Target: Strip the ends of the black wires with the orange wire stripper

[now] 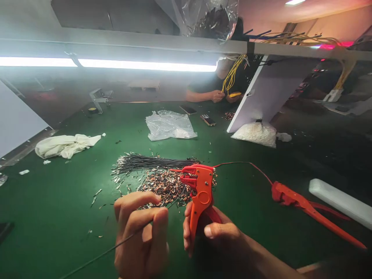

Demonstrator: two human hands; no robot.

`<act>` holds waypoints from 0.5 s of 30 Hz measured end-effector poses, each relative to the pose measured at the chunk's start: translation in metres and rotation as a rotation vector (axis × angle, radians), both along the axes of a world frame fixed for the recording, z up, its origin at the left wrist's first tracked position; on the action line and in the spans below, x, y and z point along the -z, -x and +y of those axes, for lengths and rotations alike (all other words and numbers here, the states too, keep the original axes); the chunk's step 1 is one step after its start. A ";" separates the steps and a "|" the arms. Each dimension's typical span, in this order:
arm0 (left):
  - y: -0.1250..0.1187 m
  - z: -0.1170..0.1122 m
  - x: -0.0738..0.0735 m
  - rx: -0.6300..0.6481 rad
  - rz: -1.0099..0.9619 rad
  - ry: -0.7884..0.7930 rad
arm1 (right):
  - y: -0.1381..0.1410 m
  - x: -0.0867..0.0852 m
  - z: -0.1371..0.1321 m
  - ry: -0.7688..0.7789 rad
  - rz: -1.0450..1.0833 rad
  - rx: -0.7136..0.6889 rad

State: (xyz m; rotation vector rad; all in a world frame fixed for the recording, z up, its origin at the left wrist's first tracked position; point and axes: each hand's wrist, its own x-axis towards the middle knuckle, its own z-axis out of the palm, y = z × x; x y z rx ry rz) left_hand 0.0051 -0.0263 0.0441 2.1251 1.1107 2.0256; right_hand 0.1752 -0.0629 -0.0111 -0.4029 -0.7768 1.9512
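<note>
My right hand (216, 232) is wrapped round the handles of an orange wire stripper (199, 190), held upright with its jaws pointing left. My left hand (142, 232) pinches a thin black wire (95, 257) between thumb and fingers; the wire runs from the lower left up toward the stripper's jaws. Just beyond the hands lies a bundle of black wires (154, 162) and a heap of small metal terminals (165, 188) on the green mat (58, 209).
A second red tool (308, 207) with a red cord lies to the right, near a white bar (340, 201). Farther back are a white cloth (65, 145), a clear plastic bag (170, 126), a white bag of parts (255, 133), two phones and another person's hands (217, 95) with yellow wires.
</note>
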 end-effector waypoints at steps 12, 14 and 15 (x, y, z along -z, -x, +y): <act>-0.015 -0.007 0.002 0.250 -0.168 0.159 | 0.002 -0.008 -0.003 -0.039 -0.025 0.009; -0.014 -0.007 0.006 0.239 -0.119 0.129 | 0.001 -0.011 -0.003 -0.046 -0.033 0.000; -0.013 -0.007 0.008 0.231 -0.095 0.110 | 0.001 -0.012 -0.003 -0.044 -0.040 -0.001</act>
